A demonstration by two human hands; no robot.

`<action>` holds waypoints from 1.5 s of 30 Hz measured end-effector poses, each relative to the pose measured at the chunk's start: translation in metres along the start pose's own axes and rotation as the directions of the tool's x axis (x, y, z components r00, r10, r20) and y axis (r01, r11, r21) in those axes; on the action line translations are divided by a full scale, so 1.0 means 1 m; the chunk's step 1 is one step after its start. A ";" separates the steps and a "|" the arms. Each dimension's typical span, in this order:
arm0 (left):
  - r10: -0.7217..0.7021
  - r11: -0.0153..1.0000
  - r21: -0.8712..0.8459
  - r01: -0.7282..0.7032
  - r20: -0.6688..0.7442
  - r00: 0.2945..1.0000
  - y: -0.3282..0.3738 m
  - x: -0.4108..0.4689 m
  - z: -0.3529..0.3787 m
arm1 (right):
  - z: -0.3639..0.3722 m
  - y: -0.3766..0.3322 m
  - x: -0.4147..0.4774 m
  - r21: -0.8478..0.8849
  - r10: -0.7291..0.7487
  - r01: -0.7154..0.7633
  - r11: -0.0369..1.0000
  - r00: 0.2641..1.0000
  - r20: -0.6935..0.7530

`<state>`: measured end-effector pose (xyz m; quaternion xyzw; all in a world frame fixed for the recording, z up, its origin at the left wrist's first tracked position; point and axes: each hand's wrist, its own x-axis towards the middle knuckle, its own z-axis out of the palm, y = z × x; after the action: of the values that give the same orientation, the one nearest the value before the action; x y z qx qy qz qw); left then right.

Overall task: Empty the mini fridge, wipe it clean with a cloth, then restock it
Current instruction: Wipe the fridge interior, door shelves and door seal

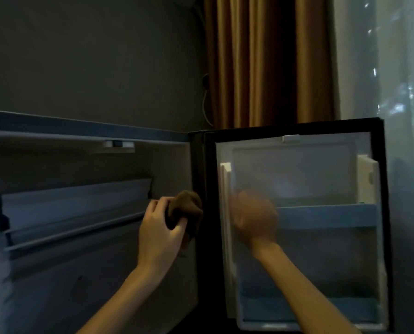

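The mini fridge (56, 273) stands open, and its dim inside holds nothing but a pale shelf (76, 208) set at a slant. My left hand (161, 227) grips a bunched brown cloth (185, 208) against the fridge's inner right wall, close to the hinge side. The door (297, 169) is swung out to the right, its white inner liner facing me. My right hand (255, 216) is motion-blurred in front of that liner, just left of the empty door shelf (326, 214). Its fingers cannot be made out.
A lower door bin (309, 309) has nothing in it. Brown curtains (261, 61) hang behind the door, with a sheer white curtain (393, 68) to their right. A white cable (204, 100) runs down the dark grey wall above the fridge.
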<state>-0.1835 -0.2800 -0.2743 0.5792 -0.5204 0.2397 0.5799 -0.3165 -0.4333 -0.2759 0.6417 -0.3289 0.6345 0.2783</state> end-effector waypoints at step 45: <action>0.591 0.793 0.170 -0.585 0.020 0.807 -0.042 0.007 0.132 | 0.035 0.027 0.001 0.222 0.090 -0.068 0.973 0.992 -0.089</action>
<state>-0.1869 -0.4129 -0.3143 0.4315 -0.6424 0.4608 0.4344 -0.3152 -0.4772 -0.2779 0.6229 -0.2685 0.7080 0.1966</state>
